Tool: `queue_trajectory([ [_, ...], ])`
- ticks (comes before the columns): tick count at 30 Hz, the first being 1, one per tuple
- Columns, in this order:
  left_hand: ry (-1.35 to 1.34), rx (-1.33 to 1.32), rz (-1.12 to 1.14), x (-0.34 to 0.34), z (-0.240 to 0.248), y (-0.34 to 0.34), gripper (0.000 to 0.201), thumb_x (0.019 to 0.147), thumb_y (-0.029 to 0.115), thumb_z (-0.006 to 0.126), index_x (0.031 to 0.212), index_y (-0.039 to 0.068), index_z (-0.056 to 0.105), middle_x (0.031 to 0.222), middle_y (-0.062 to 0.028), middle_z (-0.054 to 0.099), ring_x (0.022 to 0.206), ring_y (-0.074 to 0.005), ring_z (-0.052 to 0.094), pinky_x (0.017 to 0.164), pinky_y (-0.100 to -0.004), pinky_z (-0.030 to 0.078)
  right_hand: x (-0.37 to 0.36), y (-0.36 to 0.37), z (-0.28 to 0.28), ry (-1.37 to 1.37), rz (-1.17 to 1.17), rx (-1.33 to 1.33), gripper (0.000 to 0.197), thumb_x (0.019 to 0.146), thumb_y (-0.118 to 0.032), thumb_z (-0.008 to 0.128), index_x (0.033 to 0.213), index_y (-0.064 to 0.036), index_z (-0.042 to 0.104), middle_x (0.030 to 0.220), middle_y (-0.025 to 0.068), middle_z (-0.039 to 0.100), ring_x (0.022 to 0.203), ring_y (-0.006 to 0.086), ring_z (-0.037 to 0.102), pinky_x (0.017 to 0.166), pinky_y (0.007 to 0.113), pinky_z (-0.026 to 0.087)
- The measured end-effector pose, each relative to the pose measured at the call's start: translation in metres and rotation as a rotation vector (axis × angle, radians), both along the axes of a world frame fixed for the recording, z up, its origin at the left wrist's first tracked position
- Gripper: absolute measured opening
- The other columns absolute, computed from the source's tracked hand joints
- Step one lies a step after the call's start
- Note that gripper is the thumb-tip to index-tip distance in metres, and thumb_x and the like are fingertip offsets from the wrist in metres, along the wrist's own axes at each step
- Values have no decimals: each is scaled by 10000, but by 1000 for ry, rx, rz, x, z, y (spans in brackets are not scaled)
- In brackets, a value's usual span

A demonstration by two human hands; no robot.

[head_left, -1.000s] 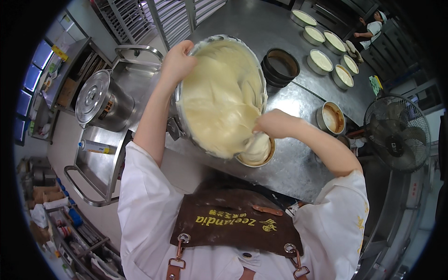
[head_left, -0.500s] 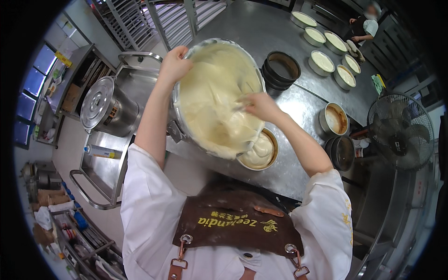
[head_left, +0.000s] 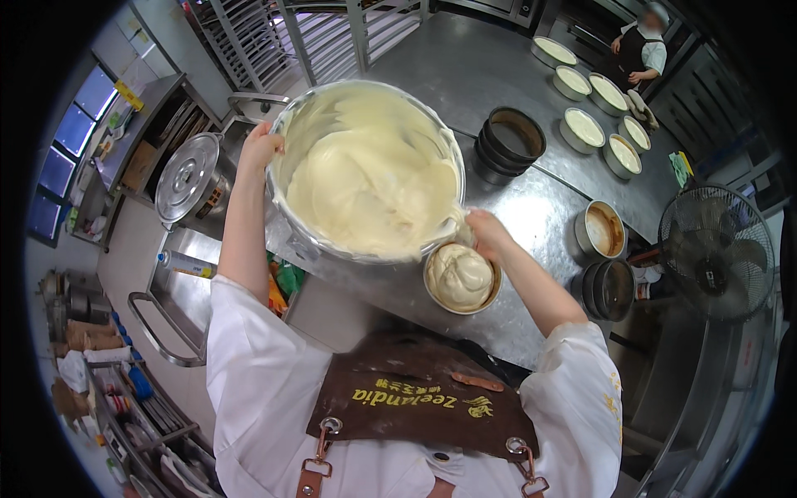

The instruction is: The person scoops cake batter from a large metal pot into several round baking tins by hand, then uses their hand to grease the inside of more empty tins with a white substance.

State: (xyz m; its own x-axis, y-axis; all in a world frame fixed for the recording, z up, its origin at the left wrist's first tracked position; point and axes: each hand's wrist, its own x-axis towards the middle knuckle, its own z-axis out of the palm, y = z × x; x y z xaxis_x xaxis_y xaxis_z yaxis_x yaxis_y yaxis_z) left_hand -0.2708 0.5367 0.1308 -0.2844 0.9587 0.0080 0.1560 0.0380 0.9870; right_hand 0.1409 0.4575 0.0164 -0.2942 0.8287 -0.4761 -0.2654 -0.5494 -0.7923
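Observation:
My left hand [head_left: 262, 145] grips the rim of a large metal mixing bowl [head_left: 281, 199] at its left side. The bowl is tilted toward its lower right and holds thick, pale yellow batter [head_left: 365, 187]. At the bowl's right rim my right hand [head_left: 488, 235] is closed, with batter about its fingertips; whatever it holds is hidden. Just below that hand stands a round cake tin [head_left: 496, 290], heaped with a swirled mound of batter [head_left: 459, 278].
Stacked dark ring tins [head_left: 508, 148] stand beyond the bowl. Several batter-filled tins [head_left: 583, 129] sit far right, near a co-worker [head_left: 646, 54]. A used tin [head_left: 599, 230], more dark tins [head_left: 610, 290] and a fan [head_left: 714, 253] are at right; a lidded pot [head_left: 195, 178] is at left.
My right hand has moved from inside the bowl to its lower right rim, above the tin. The bowl has shifted left, and the batter in the tin is heaped higher.

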Motion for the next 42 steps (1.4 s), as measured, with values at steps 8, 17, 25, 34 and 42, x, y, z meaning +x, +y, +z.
queue_trajectory([
  [8, -309, 42, 321, 3, -24, -61, 212, 612, -85, 467, 790, 29, 486, 666, -39, 508, 573, -141, 473, 543, -242, 374, -86, -60, 22, 276, 283, 58, 270, 909, -89, 403, 1103, 41, 538, 1088, 147, 605, 1025, 244, 588, 951, 350, 418],
  [17, -647, 73, 533, 35, -52, -133, 223, 662, -103, 461, 832, 40, 432, 755, -51, 514, 655, -154, 481, 621, -276, 411, -15, -38, 71, 69, 273, 226, 182, 813, -7, 477, 945, 30, 597, 920, 120, 652, 907, 208, 628, 847, 317, 470],
  [25, -624, 124, 461, 66, -55, -175, 256, 741, -17, 576, 973, 55, 497, 919, -26, 585, 765, -134, 559, 665, -257, 448, 38, -52, -19, -1201, 1106, 1046, 277, 689, -79, 646, 964, -116, 653, 915, 130, 638, 858, 316, 605, 759, 392, 486],
  [34, -601, 59, 430, 42, -115, -239, 195, 889, 291, 497, 837, 106, 467, 636, 11, 426, 533, -90, 426, 496, -239, 359, 42, -48, -38, -1482, 1180, 711, 298, 727, -99, 627, 1022, -141, 645, 1024, 118, 624, 870, 308, 614, 758, 382, 486],
  [42, -613, -466, -140, 108, -130, -274, 248, 879, 291, 497, 982, 66, 513, 713, -23, 543, 608, -127, 534, 557, -246, 448, 35, -38, -43, -1486, 1080, 793, 221, 837, -173, 487, 951, -83, 654, 874, 138, 651, 808, 299, 631, 714, 371, 503],
])
